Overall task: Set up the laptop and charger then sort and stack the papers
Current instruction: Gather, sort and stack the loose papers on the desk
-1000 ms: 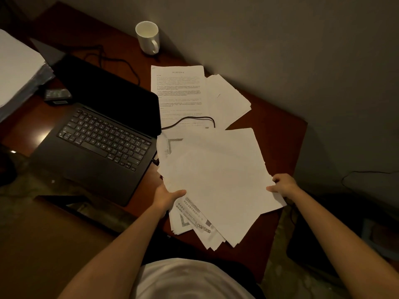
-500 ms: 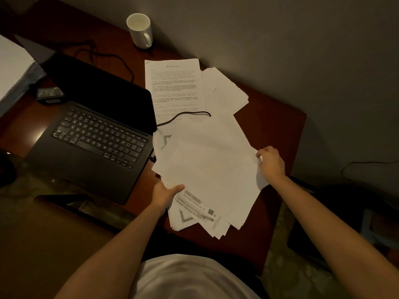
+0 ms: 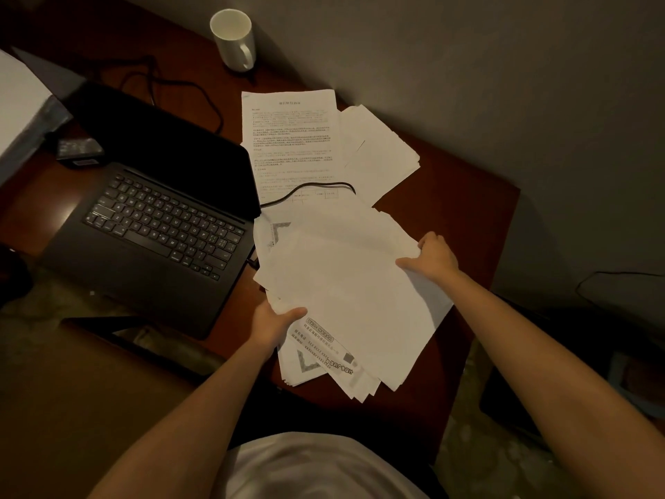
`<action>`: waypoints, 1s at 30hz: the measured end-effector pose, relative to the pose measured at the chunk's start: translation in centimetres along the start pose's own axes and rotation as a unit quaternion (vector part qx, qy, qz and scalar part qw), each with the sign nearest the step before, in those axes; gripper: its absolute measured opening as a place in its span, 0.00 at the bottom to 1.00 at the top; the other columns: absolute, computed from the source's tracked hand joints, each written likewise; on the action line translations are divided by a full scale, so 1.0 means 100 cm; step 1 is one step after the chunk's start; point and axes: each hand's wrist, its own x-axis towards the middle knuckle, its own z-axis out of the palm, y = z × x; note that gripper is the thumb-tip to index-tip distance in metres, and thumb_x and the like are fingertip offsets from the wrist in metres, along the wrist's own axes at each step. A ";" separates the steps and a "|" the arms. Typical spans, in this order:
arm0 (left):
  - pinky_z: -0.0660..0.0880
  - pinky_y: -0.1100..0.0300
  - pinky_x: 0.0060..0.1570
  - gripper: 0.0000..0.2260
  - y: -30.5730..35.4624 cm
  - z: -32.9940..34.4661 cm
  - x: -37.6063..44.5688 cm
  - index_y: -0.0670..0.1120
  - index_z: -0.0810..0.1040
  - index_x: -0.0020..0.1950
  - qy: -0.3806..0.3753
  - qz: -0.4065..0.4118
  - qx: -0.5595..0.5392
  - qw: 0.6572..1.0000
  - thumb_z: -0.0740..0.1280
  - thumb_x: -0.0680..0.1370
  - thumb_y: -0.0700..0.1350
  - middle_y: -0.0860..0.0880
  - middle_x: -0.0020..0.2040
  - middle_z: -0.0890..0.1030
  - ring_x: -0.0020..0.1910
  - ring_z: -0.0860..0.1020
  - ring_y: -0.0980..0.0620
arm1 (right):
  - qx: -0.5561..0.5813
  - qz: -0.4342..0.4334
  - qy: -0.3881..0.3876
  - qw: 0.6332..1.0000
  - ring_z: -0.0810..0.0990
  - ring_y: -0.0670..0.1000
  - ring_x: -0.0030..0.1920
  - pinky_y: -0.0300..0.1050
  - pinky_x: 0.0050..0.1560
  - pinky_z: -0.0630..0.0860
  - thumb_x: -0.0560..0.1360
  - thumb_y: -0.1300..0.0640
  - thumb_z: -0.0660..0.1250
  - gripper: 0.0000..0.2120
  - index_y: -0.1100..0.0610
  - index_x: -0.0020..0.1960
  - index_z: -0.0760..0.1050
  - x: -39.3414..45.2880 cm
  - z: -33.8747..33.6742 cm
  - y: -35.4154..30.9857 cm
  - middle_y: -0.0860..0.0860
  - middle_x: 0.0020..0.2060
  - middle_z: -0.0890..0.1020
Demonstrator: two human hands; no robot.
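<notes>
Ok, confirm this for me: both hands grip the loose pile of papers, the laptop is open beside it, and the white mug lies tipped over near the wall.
One thing is wrong: the white mug stands upright near the wall, not tipped over, as the head view shows. The rest holds: the left hand and right hand grip the loose pile of papers, and the laptop is open beside it.
</notes>
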 end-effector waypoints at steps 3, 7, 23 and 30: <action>0.75 0.59 0.38 0.16 0.000 0.000 0.002 0.43 0.76 0.56 0.000 0.001 -0.002 1.000 0.73 0.71 0.35 0.47 0.50 0.80 0.47 0.79 0.48 | 0.032 0.022 0.015 0.999 0.76 0.57 0.55 0.48 0.48 0.77 0.66 0.45 0.77 0.35 0.60 0.63 0.65 -0.005 0.004 0.003 0.57 0.61 0.69; 0.76 0.58 0.39 0.15 -0.002 0.000 0.004 0.43 0.76 0.55 0.003 -0.005 -0.005 1.000 0.74 0.71 0.35 0.47 0.50 0.81 0.48 0.80 0.47 | 0.108 0.024 0.026 0.994 0.75 0.57 0.55 0.47 0.47 0.75 0.65 0.50 0.78 0.31 0.59 0.60 0.66 -0.016 0.013 0.005 0.57 0.59 0.70; 0.77 0.52 0.45 0.18 0.001 0.000 0.004 0.44 0.75 0.57 -0.015 -0.016 -0.022 1.000 0.74 0.70 0.33 0.45 0.53 0.80 0.48 0.80 0.46 | 0.367 0.308 -0.093 0.873 0.79 0.58 0.42 0.49 0.43 0.77 0.71 0.59 0.74 0.13 0.67 0.46 0.74 -0.087 0.039 0.065 0.57 0.43 0.79; 0.73 0.58 0.43 0.18 0.008 -0.003 0.003 0.39 0.72 0.66 -0.016 -0.051 -0.031 0.998 0.65 0.76 0.34 0.45 0.54 0.78 0.48 0.77 0.48 | 0.357 0.294 -0.048 0.885 0.79 0.57 0.48 0.41 0.37 0.72 0.71 0.59 0.70 0.18 0.65 0.58 0.74 -0.117 0.077 0.029 0.58 0.54 0.80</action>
